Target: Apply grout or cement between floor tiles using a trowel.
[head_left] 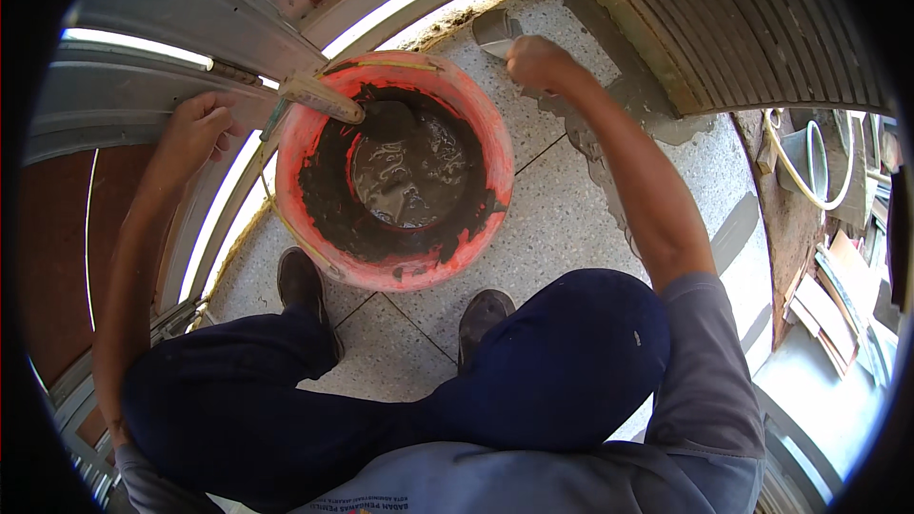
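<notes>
My right hand (541, 65) grips a putty knife (495, 33), whose broad blade is low over the speckled floor tiles near the wall's foot. Grey cement is smeared beside it. My left hand (198, 131) is off to the left by the metal gate, fingers loosely bent and apart, with nothing seen in them; whether it touches the gate I cannot tell. Between my hands stands a red bucket (490, 124), caked with grey cement and holding wet cement mix (409, 171). A trowel (324, 98) leans over its far left rim, wooden handle outward, blade in the bucket.
A grey metal gate (143, 95) runs along the left. At the far right is a ribbed panel (733, 19), with a wet cement strip (609, 48) along its base. A pale pail (807, 160) and stacked offcuts (838, 300) lie right. My feet flank the bucket's near side.
</notes>
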Demonstrator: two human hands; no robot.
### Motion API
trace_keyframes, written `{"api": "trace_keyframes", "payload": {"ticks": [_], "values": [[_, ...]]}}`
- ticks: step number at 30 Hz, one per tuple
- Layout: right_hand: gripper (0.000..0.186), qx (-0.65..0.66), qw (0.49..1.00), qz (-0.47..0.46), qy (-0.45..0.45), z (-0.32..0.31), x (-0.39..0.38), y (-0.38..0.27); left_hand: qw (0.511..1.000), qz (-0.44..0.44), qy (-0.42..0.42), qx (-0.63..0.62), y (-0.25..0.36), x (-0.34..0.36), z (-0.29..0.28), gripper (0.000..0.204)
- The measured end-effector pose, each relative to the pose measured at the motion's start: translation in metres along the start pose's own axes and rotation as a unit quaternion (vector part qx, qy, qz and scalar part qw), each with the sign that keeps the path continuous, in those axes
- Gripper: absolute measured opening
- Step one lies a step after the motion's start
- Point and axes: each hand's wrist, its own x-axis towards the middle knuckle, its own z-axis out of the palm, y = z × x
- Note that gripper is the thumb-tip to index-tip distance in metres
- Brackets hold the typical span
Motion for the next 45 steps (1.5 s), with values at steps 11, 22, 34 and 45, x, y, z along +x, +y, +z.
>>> {"api": "trace_keyframes", "payload": {"ticks": [11,22,34,45], "values": [[0.027,0.062,0.991,0.119,0.015,-0.009,-0.076,-0.04,0.999,0.021,-0.031,0.001,0.006,0.008,0.009,0.039],[0.031,0.119,0.963,0.198,0.14,0.022,-0.007,-0.048,1.0,0.0,-0.024,0.007,0.005,0.017,0.015,0.044],[0.032,0.146,0.973,0.165,0.071,-0.018,0.01,-0.036,0.971,-0.01,-0.143,0.19,-0.012,0.032,0.01,0.03],[0.033,0.18,0.966,0.184,0.028,-0.03,0.006,-0.043,0.978,-0.066,-0.175,0.089,-0.012,0.001,0.026,0.033]]}}
